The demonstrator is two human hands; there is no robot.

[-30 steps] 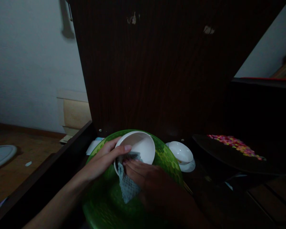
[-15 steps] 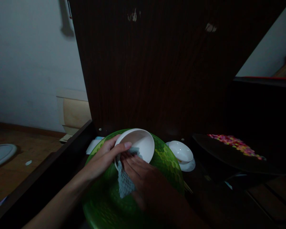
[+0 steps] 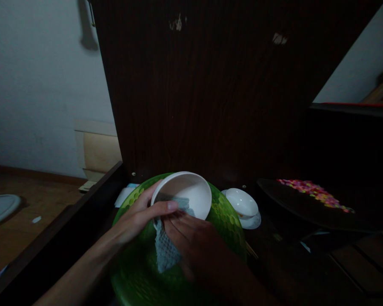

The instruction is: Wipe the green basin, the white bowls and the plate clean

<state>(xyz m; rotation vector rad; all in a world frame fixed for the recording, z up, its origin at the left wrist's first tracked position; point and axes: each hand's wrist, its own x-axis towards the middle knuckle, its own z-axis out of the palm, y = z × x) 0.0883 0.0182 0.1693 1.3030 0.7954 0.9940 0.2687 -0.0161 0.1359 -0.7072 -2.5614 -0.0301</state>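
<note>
A white bowl (image 3: 198,191) is tilted toward me above a large green basin (image 3: 137,278). My left hand (image 3: 143,214) grips its left side, thumb over the rim and the other fingers behind it. A grey-blue textured cloth (image 3: 167,250) runs from inside the bowl down over its near edge. My right hand (image 3: 191,236) presses the cloth into the bowl, its fingertips partly hidden inside. Both hands are closed on what they hold.
Right of the basin, a small white bowl (image 3: 241,202) sits on a white saucer (image 3: 252,222). Thin sticks (image 3: 251,250) lie beside the basin. A dark lid-like object (image 3: 293,202) with pink and yellow decoration is farther right. A dark wooden panel (image 3: 191,97) rises behind.
The bowl has tilted a little more toward me and sits slightly nearer. The cloth's hanging end has shifted down and left, with my right hand still pressed into the bowl.
</note>
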